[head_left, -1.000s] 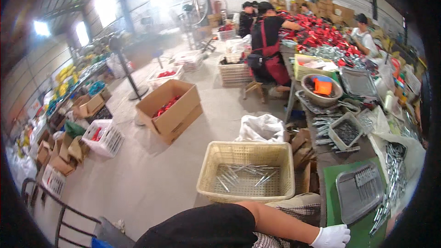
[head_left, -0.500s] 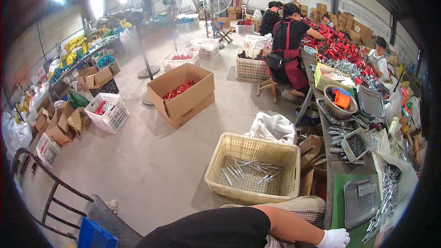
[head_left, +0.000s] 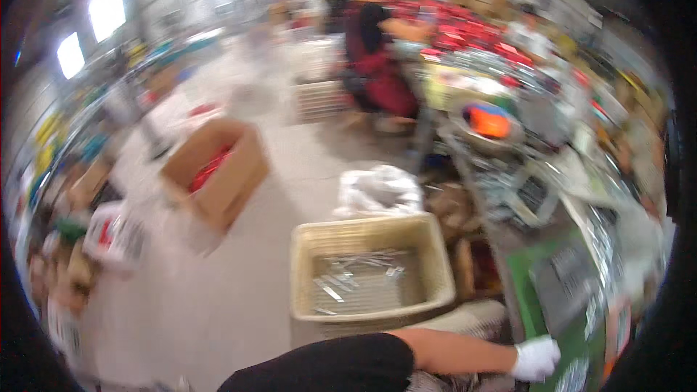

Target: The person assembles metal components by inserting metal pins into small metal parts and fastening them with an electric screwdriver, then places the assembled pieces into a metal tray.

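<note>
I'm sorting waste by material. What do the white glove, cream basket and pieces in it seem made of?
White glove: probably fabric, matte, close-fitting; blur hides any weave.
Cream basket: likely moulded plastic, dull, judging by its even colour and rounded rim.
Pieces in it: apparently metal, silvery and shiny where they catch light; plating unclear.

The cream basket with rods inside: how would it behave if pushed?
The cream basket probably keeps its shape, as its walls stand upright. Being wide and low, it seems unlikely to tip. The scattered, slim metal rods might slide.
</note>
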The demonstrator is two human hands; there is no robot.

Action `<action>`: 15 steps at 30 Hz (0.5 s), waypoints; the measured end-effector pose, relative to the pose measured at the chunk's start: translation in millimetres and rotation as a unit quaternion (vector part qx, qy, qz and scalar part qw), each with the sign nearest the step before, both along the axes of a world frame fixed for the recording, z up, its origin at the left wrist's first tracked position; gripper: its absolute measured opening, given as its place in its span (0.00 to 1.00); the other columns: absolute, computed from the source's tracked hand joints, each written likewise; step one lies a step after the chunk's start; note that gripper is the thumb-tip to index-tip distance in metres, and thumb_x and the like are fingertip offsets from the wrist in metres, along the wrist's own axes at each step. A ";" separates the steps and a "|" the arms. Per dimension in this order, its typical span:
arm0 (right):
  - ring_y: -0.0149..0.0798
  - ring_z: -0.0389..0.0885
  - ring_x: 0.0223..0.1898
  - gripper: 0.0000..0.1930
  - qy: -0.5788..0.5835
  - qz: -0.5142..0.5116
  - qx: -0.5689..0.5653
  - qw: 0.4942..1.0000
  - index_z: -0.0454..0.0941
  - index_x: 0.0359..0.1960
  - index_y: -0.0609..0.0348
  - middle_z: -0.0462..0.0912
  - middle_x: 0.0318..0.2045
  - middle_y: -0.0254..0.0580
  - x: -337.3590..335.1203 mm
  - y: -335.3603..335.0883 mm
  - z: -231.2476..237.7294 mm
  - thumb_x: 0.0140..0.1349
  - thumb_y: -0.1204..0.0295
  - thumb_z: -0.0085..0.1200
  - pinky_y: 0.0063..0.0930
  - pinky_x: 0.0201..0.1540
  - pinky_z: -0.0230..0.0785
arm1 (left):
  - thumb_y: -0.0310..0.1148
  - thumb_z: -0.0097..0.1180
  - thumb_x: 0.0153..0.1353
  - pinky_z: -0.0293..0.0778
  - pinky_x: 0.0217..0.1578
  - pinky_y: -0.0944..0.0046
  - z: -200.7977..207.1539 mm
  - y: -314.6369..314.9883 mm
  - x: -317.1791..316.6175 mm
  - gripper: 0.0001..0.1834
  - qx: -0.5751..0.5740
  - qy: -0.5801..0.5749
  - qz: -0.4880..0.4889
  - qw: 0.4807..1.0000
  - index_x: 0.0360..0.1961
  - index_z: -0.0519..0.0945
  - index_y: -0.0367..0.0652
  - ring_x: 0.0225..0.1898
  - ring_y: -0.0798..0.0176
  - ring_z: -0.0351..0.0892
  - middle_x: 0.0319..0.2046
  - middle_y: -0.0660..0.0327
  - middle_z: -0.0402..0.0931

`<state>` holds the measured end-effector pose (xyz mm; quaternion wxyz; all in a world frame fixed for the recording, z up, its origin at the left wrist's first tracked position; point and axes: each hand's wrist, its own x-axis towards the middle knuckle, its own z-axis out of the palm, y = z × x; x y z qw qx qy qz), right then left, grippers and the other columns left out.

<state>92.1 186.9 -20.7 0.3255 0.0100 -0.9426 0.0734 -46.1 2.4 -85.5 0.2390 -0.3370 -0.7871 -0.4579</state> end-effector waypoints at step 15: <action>0.55 0.85 0.43 0.10 0.086 -0.196 -0.156 0.964 0.82 0.47 0.51 0.84 0.42 0.50 29.4 42.7 47.9 0.65 0.69 0.61 0.48 0.47 0.77 | 0.27 0.70 0.53 0.72 0.41 0.51 86.2 -49.2 42.9 0.10 -0.137 0.092 -0.082 0.983 0.37 0.86 0.49 0.39 0.52 0.80 0.36 0.63 0.81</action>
